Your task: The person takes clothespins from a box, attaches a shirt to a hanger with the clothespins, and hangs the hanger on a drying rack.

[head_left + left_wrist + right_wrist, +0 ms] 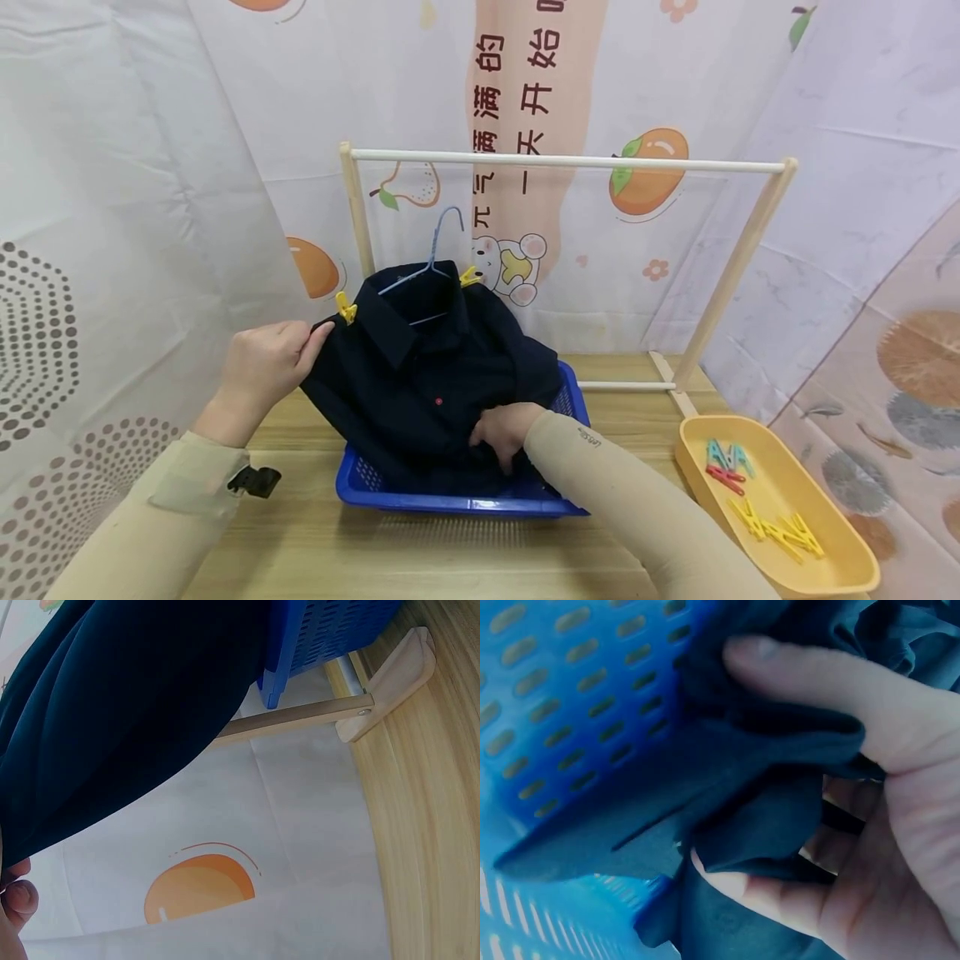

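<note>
A dark navy collared shirt (405,392) hangs over a light-blue wire hanger (434,250), whose hook sticks up above the collar. One yellow clothespin (346,309) is clipped near the left shoulder and another yellow clothespin (469,277) near the right one. My left hand (272,357) pinches the shirt at its left shoulder, thumb on top. Lower down, my right hand (512,425) grips a fold of the shirt's fabric, with a slit like a buttonhole beside the fingers in the right wrist view. The shirt's lower part lies bunched in a blue perforated basket (480,504).
Behind the basket stands a wooden rack with a white top rail (570,160) and a low crossbar. On the right, a yellow tray (862,575) holds several yellow, red and teal clothespins. Printed curtains surround the wooden table (360,567).
</note>
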{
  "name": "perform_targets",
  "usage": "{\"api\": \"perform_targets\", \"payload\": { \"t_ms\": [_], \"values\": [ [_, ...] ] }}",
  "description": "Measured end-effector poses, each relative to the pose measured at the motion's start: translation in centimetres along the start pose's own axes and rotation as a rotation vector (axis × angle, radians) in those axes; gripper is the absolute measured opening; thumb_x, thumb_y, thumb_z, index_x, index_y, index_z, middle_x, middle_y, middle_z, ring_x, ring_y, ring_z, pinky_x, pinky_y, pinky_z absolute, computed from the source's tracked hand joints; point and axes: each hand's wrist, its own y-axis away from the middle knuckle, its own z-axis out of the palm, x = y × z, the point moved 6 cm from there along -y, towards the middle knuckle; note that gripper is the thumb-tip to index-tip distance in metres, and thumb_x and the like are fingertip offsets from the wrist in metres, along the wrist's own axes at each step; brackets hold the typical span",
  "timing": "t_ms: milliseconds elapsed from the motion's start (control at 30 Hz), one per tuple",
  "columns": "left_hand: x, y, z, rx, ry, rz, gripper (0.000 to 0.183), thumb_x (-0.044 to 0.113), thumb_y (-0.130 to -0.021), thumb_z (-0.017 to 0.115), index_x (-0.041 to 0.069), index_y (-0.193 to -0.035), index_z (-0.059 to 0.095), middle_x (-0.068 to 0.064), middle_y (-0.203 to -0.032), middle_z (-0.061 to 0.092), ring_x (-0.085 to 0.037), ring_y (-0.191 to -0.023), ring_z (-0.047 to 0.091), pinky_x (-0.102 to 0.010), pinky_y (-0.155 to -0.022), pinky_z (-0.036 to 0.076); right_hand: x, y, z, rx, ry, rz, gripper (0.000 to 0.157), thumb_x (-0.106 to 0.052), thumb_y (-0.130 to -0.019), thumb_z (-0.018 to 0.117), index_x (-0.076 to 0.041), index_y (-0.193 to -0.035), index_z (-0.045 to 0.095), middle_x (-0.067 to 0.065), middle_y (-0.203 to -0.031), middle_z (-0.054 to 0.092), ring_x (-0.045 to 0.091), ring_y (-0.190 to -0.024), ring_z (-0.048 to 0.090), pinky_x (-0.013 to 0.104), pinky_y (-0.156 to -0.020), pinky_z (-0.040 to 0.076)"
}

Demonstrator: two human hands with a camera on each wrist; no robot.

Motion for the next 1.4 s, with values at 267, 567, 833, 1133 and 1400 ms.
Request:
{"api": "perform_targets", "payload": {
  "t_ms": [267, 567, 833, 1133, 1400],
  "values": [
    [0.0, 0.2, 0.2, -0.018, 0.009, -0.01, 0.056, 0.036, -0.106, 0.051, 0.015, -0.059, 0.029, 0.008, -0.055, 0.019, -0.01, -0.04, 0.015, -0.027, -0.04, 0.01, 0.0, -0.5, -0.3, 0.035, -0.088, -0.078, 0.036, 0.002, -0.087, 0.071, -0.028, -0.107, 0.075, -0.009, -0.094, 0.062, 0.012, -0.082, 0.054, 0.025, -0.068, 0.045],
    [-0.2, 0.3, 0.4, -0.016, 0.006, -0.015, 0.057, 0.037, -0.107, 0.051, 0.016, -0.059, 0.029, 0.006, -0.054, 0.02, -0.01, -0.039, 0.015, -0.028, -0.039, 0.01, -0.5, 0.3, -3.4, 0.105, -0.156, -0.189, 0.045, 0.01, -0.089, 0.057, -0.029, -0.097, 0.078, -0.014, -0.11, 0.064, 0.009, -0.099, 0.053, 0.026, -0.097, 0.044],
    [0.0, 0.2, 0.4, -0.018, 0.009, -0.01, 0.056, 0.036, -0.107, 0.051, 0.016, -0.06, 0.029, 0.007, -0.055, 0.019, -0.01, -0.04, 0.015, -0.027, -0.039, 0.01, -0.7, 0.1, -3.1, 0.054, -0.166, -0.121, 0.024, -0.012, -0.089, 0.066, -0.021, -0.069, 0.056, -0.009, -0.067, 0.042, 0.009, -0.06, 0.04, 0.025, -0.057, 0.034],
    [0.1, 0.1, 0.3, -0.015, 0.013, -0.005, 0.056, 0.035, -0.107, 0.051, 0.016, -0.059, 0.028, 0.008, -0.055, 0.018, -0.009, -0.039, 0.015, -0.026, -0.039, 0.01, -1.7, 0.0, -3.5, 0.036, -0.206, -0.013, 0.039, -0.056, -0.08, 0.078, -0.02, -0.073, 0.063, -0.008, -0.07, 0.05, 0.011, -0.066, 0.05, 0.027, -0.061, 0.041],
    [0.4, -0.3, -0.1, -0.009, 0.007, 0.0, 0.056, 0.035, -0.106, 0.051, 0.015, -0.059, 0.029, 0.011, -0.06, 0.014, -0.009, -0.039, 0.015, -0.026, -0.039, 0.01, -3.2, -0.6, -2.7, 0.081, -0.129, 0.093, 0.066, -0.073, -0.066, 0.083, -0.012, -0.092, 0.071, -0.004, -0.082, 0.059, 0.013, -0.072, 0.055, 0.027, -0.068, 0.049]
  ]
}}
